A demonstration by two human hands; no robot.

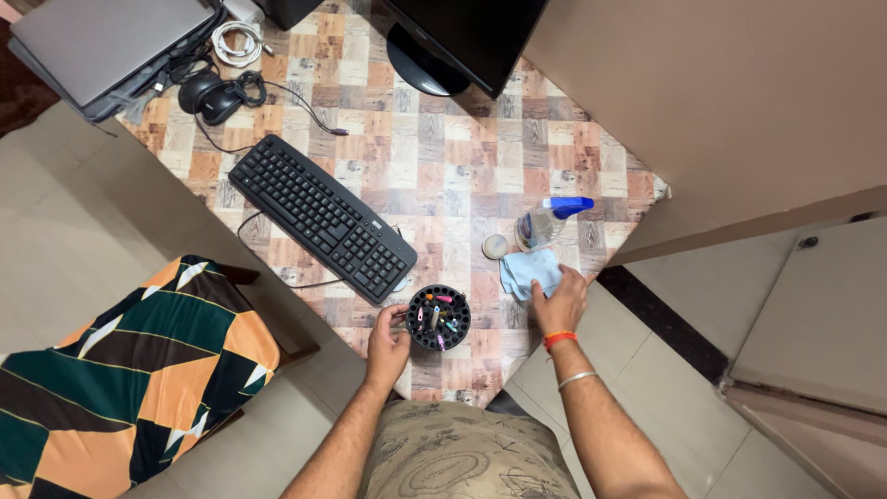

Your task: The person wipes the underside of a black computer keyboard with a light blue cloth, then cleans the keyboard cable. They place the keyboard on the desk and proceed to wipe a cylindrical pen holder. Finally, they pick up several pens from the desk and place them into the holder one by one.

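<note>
A round black pen holder (438, 318), full of pens and small coloured bits seen from above, stands near the front edge of the counter (434, 157), which has a patchwork wood-tile pattern. The left hand (388, 344) is against the holder's left side, fingers curled round its wall in a loose grip, thumb up near the rim. Just to the right lies a light blue cloth (530, 273), crumpled, and the right hand (560, 304) rests on its lower edge with fingers spread flat, pressing it down rather than closing on it; a red thread band and a metal bangle sit on that wrist. Touching the cloth's far side is a clear spray bottle (545, 222) with a blue trigger head, lying tilted, and just beside it to the left a small round pale lid or tin (495, 246). Left of the holder a black keyboard (321, 217) lies at a slant, its cable trailing off. Farther back are a black mouse (214, 95), a coil of white cable (236, 42), a closed grey laptop (106, 42) at the corner and the base of a dark monitor (462, 37). A chair with a green, orange and black cushion (120, 370) stands off to the left.
</note>
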